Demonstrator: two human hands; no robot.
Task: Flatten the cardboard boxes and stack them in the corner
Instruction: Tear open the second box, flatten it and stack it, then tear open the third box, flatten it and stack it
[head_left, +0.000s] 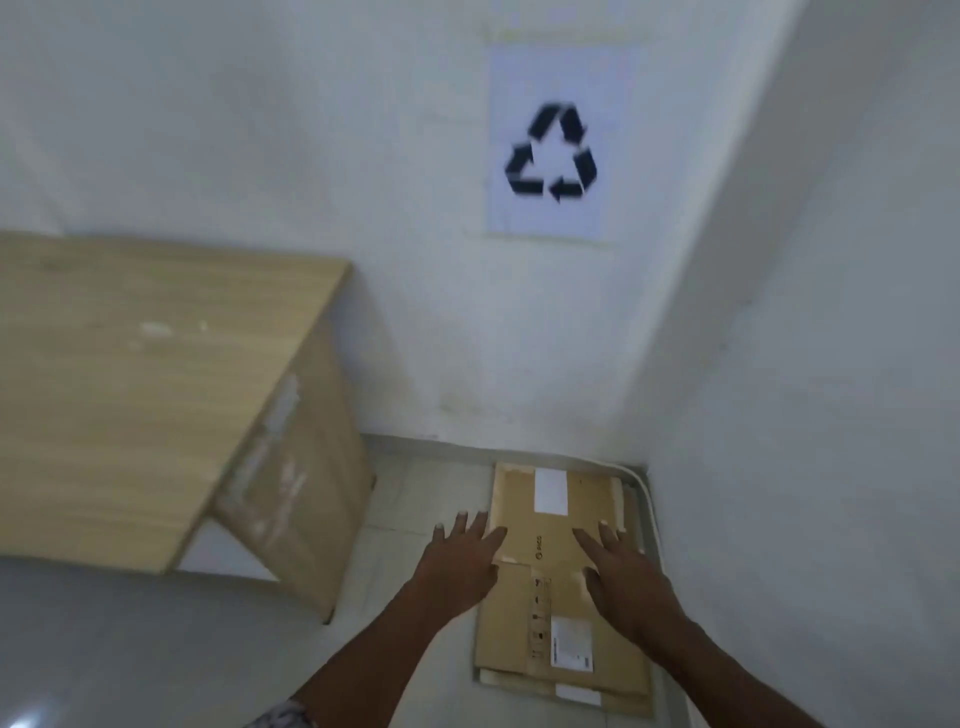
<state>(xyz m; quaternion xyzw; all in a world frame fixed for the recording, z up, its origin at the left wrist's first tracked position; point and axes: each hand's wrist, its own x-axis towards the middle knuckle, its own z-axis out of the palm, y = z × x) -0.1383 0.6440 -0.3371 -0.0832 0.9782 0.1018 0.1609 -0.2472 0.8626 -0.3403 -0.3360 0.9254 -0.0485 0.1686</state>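
Observation:
A stack of flattened brown cardboard boxes (558, 525) lies on the pale floor in the corner where two white walls meet. White labels show on the top sheet, and a lower sheet sticks out at the near edge. My left hand (465, 558) reaches over the stack's left edge with fingers spread and straight. Above the stack's right half, my right hand (623, 577) is also spread flat. Whether either palm touches the cardboard I cannot tell.
A light wooden desk (145, 389) stands to the left, its side panel close to the stack. A paper sheet with a black recycling symbol (553, 150) hangs on the wall above the corner. A white cable (649, 514) runs along the right wall's base.

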